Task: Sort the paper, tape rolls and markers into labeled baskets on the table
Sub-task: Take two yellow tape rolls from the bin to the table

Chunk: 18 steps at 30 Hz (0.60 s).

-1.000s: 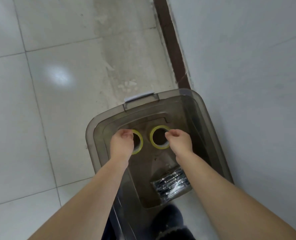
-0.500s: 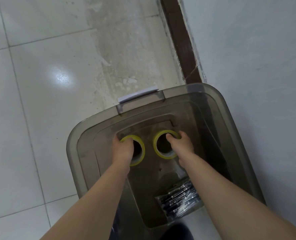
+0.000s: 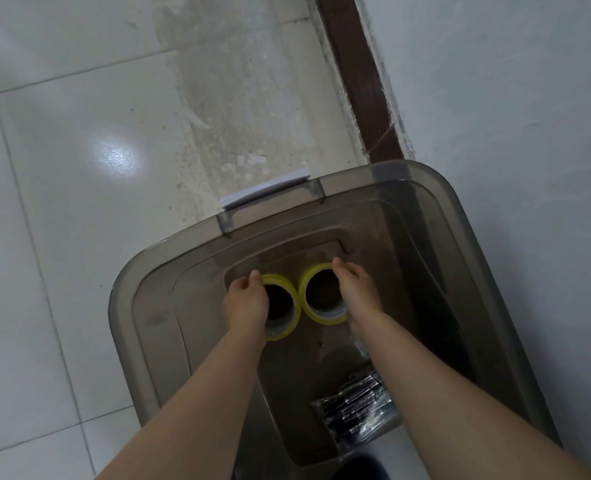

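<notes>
Storage bin (image 3: 141, 306) sits on the floor (image 3: 62, 202) with the wall (image 3: 512, 98) at 3 o'clock. Inside it, two tape rolls (image 3: 321, 315) side by side at 12, marker pack (image 3: 356, 407) at 6, nearest me.

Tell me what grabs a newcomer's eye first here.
Two yellow-edged tape rolls, the left tape roll and the right tape roll, lie side by side deep in a smoky translucent bin, with the left hand and right hand each closing on one. A clear packet of black markers lies nearer the person.

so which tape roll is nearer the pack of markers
The right tape roll, held by the right hand; the left tape roll sits farther from the markers.
</notes>
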Each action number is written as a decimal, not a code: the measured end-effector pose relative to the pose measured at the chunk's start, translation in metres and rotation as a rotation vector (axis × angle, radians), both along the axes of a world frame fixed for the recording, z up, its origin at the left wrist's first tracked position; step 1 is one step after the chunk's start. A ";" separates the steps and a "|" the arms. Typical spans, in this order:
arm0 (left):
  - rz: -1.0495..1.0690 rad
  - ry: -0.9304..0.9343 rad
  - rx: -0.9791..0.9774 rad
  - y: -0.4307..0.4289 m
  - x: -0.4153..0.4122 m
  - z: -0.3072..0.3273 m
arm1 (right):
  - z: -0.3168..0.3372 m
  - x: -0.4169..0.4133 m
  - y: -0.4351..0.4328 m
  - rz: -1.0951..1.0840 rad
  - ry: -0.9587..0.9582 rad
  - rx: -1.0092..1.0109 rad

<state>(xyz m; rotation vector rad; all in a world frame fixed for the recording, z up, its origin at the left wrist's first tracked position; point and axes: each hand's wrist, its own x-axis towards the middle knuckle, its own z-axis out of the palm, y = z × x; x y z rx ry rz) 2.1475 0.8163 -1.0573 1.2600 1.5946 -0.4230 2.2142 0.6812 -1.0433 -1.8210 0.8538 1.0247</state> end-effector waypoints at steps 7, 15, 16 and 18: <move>0.112 -0.012 -0.060 -0.006 -0.001 0.003 | 0.002 -0.005 0.000 -0.006 -0.003 0.018; 0.006 -0.134 -0.011 -0.007 -0.005 0.022 | 0.015 -0.013 -0.012 0.036 -0.047 0.052; -0.006 -0.147 -0.005 -0.007 -0.005 0.024 | 0.016 -0.014 -0.013 0.030 -0.053 0.058; 0.006 -0.168 -0.007 -0.007 -0.005 0.027 | 0.019 -0.017 -0.014 0.005 -0.066 0.073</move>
